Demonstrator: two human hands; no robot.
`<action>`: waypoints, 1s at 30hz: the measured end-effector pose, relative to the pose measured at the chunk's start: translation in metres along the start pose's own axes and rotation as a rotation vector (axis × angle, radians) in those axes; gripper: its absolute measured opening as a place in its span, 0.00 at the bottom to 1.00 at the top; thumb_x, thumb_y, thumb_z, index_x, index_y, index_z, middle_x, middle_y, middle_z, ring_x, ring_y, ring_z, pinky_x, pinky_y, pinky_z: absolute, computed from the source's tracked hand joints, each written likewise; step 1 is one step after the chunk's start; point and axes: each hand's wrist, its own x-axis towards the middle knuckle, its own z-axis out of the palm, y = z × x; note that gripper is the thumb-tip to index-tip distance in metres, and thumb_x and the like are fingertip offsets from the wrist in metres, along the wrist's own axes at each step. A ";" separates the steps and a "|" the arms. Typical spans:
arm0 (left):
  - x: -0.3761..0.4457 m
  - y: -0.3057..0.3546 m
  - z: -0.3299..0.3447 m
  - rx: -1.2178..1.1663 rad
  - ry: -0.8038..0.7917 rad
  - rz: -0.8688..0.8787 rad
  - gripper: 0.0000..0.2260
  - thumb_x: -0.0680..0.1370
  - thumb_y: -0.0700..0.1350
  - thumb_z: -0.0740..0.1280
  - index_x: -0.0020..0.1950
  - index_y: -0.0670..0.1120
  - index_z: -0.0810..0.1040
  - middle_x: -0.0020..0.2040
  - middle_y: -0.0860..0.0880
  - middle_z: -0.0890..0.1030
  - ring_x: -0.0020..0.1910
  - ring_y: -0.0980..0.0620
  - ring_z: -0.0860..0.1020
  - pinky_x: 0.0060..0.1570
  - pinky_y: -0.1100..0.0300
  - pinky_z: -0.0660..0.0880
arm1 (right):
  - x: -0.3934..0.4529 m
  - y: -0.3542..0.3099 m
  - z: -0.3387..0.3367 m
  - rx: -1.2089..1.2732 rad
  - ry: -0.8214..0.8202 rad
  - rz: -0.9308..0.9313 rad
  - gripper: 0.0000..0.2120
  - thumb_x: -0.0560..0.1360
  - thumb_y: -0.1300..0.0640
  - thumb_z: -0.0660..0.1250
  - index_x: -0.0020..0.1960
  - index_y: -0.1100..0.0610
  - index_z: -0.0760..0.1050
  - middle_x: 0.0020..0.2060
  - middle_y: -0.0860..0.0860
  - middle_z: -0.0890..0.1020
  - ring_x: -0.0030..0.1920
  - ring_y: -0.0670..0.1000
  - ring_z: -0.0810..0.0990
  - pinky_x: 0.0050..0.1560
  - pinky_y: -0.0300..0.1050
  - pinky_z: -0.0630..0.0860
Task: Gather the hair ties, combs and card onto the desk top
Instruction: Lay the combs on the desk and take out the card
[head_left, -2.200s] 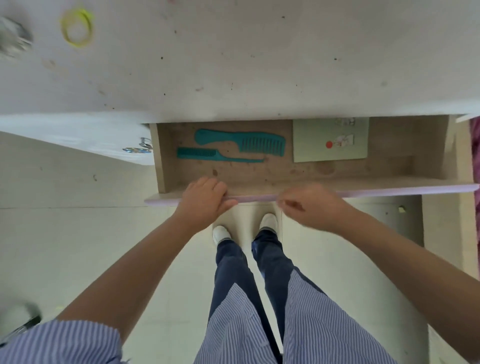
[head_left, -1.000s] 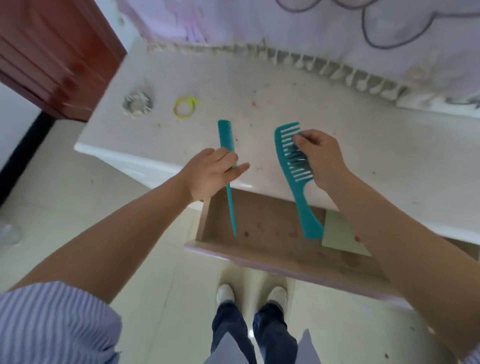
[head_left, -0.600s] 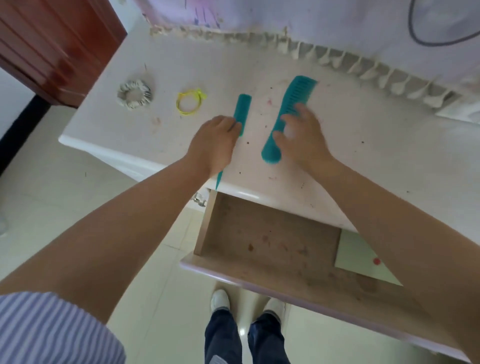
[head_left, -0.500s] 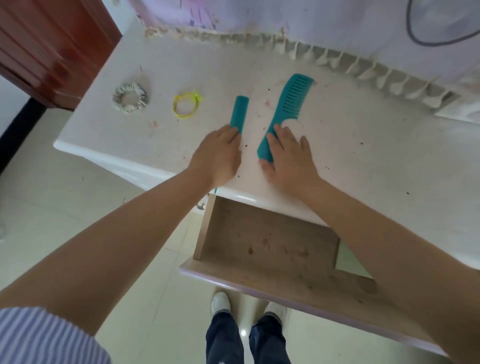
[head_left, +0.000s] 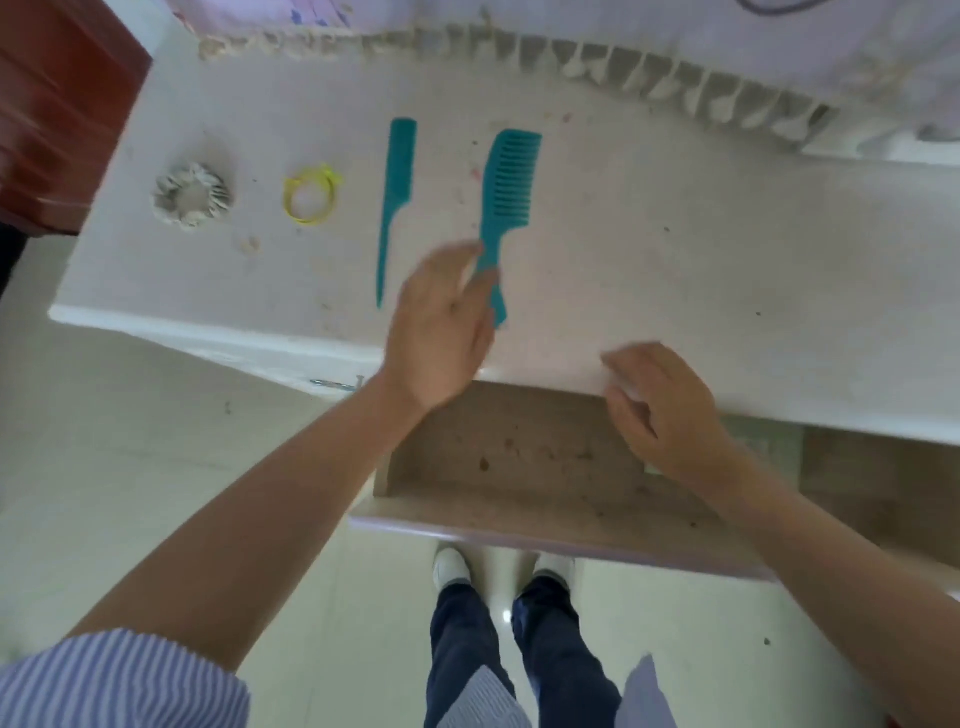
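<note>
**Both combs released onto the desk top**

Both hands had let go of the combs and drawn back toward the near edge. The left hand (head_left: 439, 332) hovered with fingers loosely apart, overlapping the handle of the wide-tooth comb (head_left: 506, 200). The right hand (head_left: 662, 410) was empty, fingers slightly curled, over the open drawer (head_left: 498, 457). The tail comb (head_left: 396, 197) lay just left of the wide one, then the yellow hair tie (head_left: 311, 193) and the white scrunchie (head_left: 192, 195) farther left on the desk top (head_left: 701, 249). The card was mostly hidden behind the right hand.
</note>
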 end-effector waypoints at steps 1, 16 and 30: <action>-0.017 0.018 0.006 -0.088 -0.037 0.061 0.13 0.71 0.38 0.62 0.50 0.34 0.80 0.51 0.33 0.81 0.48 0.43 0.81 0.45 0.53 0.81 | -0.025 0.012 -0.004 -0.029 -0.027 0.020 0.17 0.74 0.57 0.58 0.45 0.69 0.79 0.36 0.65 0.83 0.39 0.58 0.82 0.43 0.42 0.70; -0.048 0.178 0.180 -0.424 -0.780 -0.821 0.16 0.77 0.41 0.63 0.64 0.39 0.70 0.64 0.38 0.75 0.62 0.41 0.74 0.59 0.55 0.73 | -0.093 0.161 0.021 -0.054 -0.097 1.170 0.25 0.72 0.51 0.68 0.62 0.66 0.69 0.61 0.64 0.76 0.61 0.62 0.74 0.57 0.50 0.74; -0.085 0.125 0.074 -0.562 -0.875 -0.692 0.13 0.76 0.38 0.68 0.59 0.38 0.76 0.57 0.43 0.80 0.53 0.51 0.76 0.49 0.66 0.69 | -0.133 0.102 -0.034 0.381 -0.268 0.668 0.15 0.72 0.64 0.70 0.58 0.60 0.78 0.52 0.54 0.83 0.51 0.51 0.80 0.39 0.23 0.69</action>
